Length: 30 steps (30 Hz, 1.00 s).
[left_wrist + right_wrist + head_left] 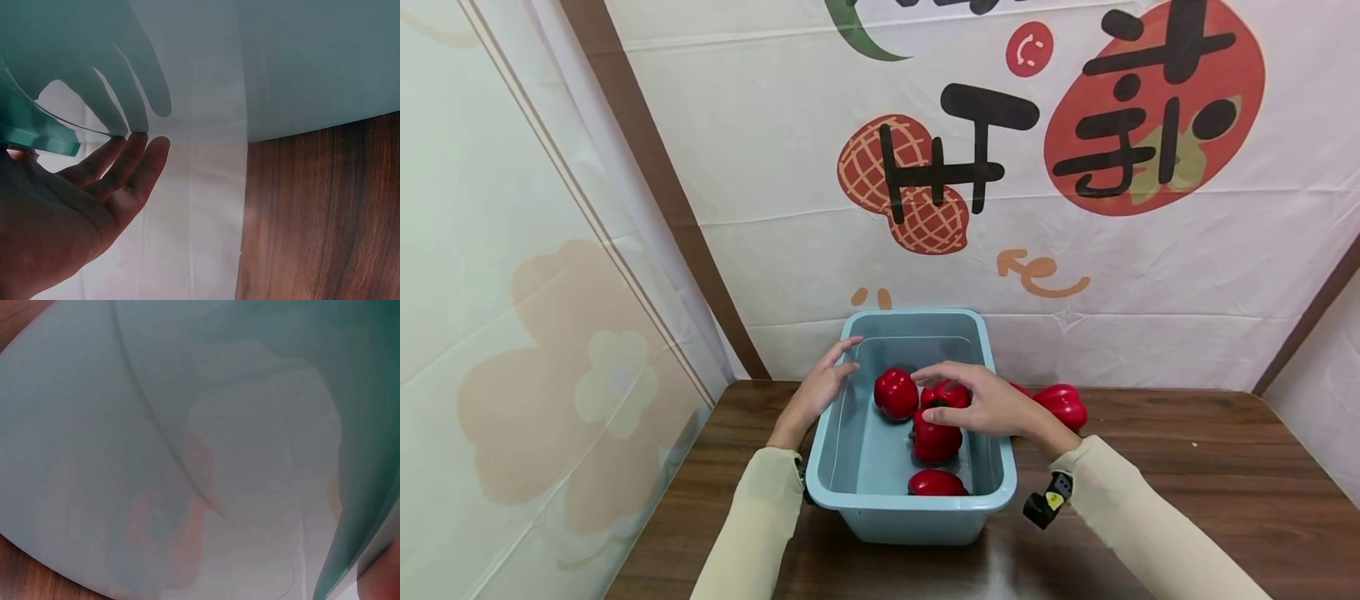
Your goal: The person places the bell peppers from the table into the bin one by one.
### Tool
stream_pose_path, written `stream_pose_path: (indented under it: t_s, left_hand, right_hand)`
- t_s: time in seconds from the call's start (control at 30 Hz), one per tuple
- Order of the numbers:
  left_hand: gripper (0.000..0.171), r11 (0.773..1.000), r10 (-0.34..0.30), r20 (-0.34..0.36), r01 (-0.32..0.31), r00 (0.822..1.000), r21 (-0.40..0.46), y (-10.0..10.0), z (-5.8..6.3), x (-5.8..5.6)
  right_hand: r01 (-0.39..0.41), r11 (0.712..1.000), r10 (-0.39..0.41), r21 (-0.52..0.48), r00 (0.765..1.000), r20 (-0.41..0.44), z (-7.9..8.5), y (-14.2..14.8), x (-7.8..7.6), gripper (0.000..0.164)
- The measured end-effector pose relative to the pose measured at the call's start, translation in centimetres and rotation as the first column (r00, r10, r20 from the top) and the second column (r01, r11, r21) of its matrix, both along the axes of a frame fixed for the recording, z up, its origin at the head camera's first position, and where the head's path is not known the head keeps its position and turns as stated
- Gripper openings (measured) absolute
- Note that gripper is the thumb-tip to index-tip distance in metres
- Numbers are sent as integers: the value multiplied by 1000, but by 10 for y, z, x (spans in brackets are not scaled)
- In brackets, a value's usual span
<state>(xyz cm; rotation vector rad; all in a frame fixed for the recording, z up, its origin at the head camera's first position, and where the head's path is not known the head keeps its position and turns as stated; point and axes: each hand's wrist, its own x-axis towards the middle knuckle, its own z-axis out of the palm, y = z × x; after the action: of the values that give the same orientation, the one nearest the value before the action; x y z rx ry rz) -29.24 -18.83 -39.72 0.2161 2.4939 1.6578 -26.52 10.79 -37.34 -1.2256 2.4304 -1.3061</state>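
Observation:
A light blue plastic basin [865, 502] stands on the wooden table with several red bell peppers [896, 394] inside. My left hand [818, 390] is at the basin's left rim, its thumb reaching over the edge. In the left wrist view, its extended fingers [134, 165] come up to the glossy outer wall, which mirrors them. Over the basin's right side, my right hand [981, 400] has thumb and fingers spread above a bell pepper [937, 442], which it partly covers. The right wrist view shows mostly the basin's outer wall [156, 425], with a sliver of hand at the lower right.
More red peppers [1062, 406] lie on the table [1187, 475] to the right of the basin, partly hidden behind my right wrist. A white printed cloth [775, 208] hangs behind the table, and another hangs along the left side.

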Motion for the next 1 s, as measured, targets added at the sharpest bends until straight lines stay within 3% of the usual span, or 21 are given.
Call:
stream_pose_path:
  t_s: [0.5,0.63,0.87,1.0]
  left_hand:
    - [49,1000,6,-11,-6,1000,11,-1,-2,0]
    - [51,1000,-8,18,7,1000,18,1,6,3]
    - [52,1000,-19,24,19,1000,-1,8,32,23]
    - [52,1000,-18,22,18,1000,0,9,35,28]
  right_hand:
    - [27,990,-25,-142,1000,17,3,4,-1,50]
    - [29,984,-28,-178,1000,10,8,9,-1,45]
    - [50,972,-51,-229,999,1,15,25,-4,45]
    - [64,956,-62,-285,998,17,20,37,-4,41]
